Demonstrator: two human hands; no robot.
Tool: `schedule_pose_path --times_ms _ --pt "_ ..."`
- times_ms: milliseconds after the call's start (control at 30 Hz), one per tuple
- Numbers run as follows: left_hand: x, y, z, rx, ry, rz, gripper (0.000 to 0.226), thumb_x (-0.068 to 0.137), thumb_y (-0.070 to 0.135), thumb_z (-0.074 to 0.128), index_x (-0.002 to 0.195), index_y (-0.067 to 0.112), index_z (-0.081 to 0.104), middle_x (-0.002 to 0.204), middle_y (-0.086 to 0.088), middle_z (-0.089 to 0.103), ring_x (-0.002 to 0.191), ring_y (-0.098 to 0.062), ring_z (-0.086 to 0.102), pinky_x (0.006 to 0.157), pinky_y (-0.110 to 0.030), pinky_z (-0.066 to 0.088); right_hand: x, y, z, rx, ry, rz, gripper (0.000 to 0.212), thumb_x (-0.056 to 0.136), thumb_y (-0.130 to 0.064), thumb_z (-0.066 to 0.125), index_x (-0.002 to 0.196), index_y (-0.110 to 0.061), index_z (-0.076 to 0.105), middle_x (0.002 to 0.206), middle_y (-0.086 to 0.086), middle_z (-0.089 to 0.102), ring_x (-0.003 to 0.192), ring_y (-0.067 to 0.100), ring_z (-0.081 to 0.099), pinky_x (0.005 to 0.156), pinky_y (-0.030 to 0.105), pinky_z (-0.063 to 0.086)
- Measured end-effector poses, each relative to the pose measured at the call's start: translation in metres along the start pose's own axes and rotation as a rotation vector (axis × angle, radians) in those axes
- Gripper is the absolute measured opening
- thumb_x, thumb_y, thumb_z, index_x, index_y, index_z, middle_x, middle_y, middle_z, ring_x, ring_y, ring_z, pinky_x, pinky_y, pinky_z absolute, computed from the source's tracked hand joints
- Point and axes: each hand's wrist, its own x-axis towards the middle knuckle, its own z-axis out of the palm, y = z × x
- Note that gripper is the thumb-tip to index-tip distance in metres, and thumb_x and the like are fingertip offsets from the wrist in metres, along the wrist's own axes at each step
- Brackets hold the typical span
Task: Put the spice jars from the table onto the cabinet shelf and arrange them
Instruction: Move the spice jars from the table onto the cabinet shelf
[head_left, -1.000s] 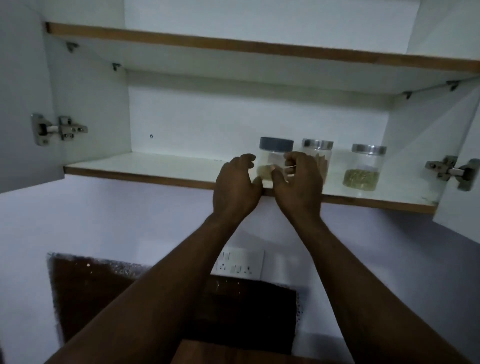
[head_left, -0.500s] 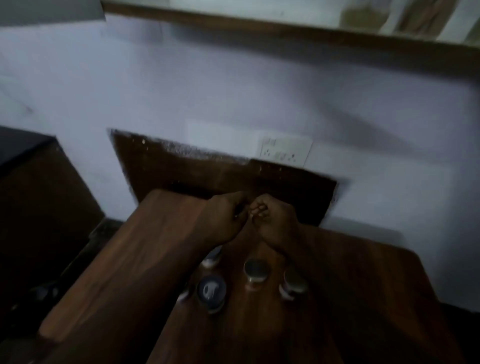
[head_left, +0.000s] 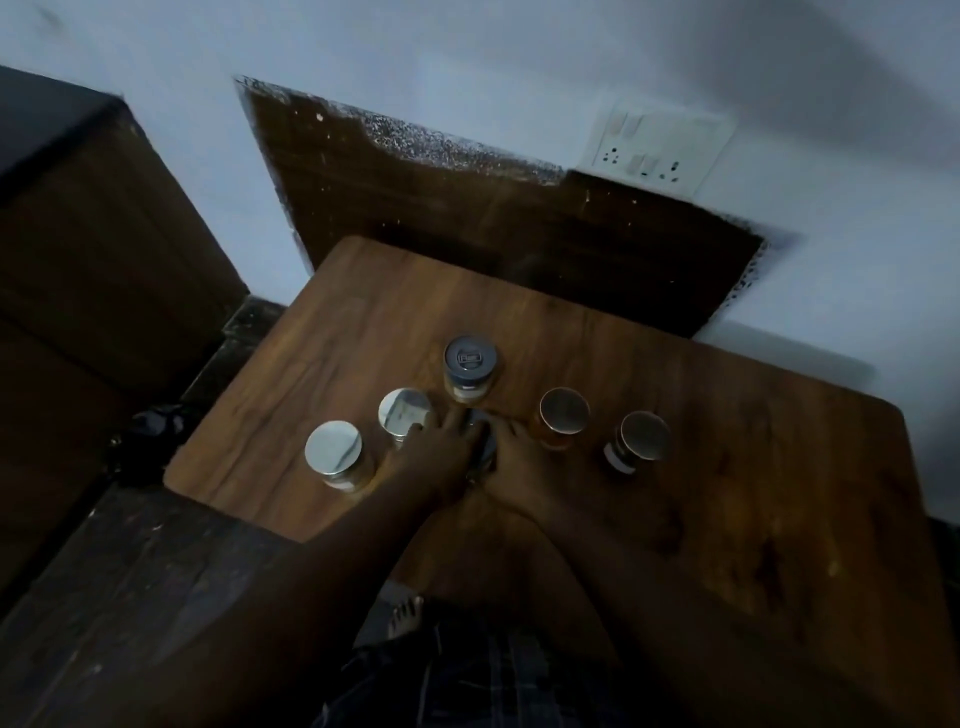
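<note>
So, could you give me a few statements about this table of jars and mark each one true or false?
1. The left hand and right hand meet at one half-hidden jar. True.
2. The grey-lidded jar lies on its side. False: it stands upright, just beyond the hands.
3. The outer silver-lidded jar and inner silver-lidded jar stand on the left hand's side. True.
4. The table holds only one jar. False: six jars are on it, counting the half-hidden one.
5. A socket plate sits on the wall behind the table. True.
</note>
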Motion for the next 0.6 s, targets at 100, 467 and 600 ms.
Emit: schedule_pose_path --times_ms 100,467,600 --pt "0.007 0.000 -0.001 -0.007 0.042 0.016 0.081 0.090 0.032 0.067 0.157 0.020 0.023 0.158 -0.015 0.026 0.136 -0.044 0.038 0.103 -0.054 0.045 0.009 0.001 0.007 0.041 0.023 0.017 0.088 0.082 -0.034 0.075 0.154 -0.025 0.027 0.158 0.005 0.033 0.143 0.024 0.037 0.113 0.038 0.037" --pt "0.036 -0.012 0.016 -0.105 0.129 0.083 0.088 0.079 0.044 0.076 0.150 0.023 0.028 0.145 -0.013 0.046 0.112 -0.035 0.063 0.080 -0.040 0.055 -0.007 0.018 0.001 0.075 0.086 -0.004 0.069 0.088 -0.018 0.070 0.149 -0.014 0.038 0.148 0.013 0.047 0.135 0.028 0.047 0.110 0.029 0.037" --pt "0.040 -0.008 -0.009 -0.217 0.200 0.045 0.108 0.066 0.071 0.066 0.153 0.024 0.023 0.141 -0.009 0.049 0.106 -0.030 0.064 0.081 -0.040 0.057 -0.009 0.014 -0.012 0.136 0.256 -0.092 0.072 0.083 -0.020 0.075 0.147 -0.016 0.042 0.145 -0.002 0.049 0.130 -0.006 0.036 0.097 -0.007 0.017"
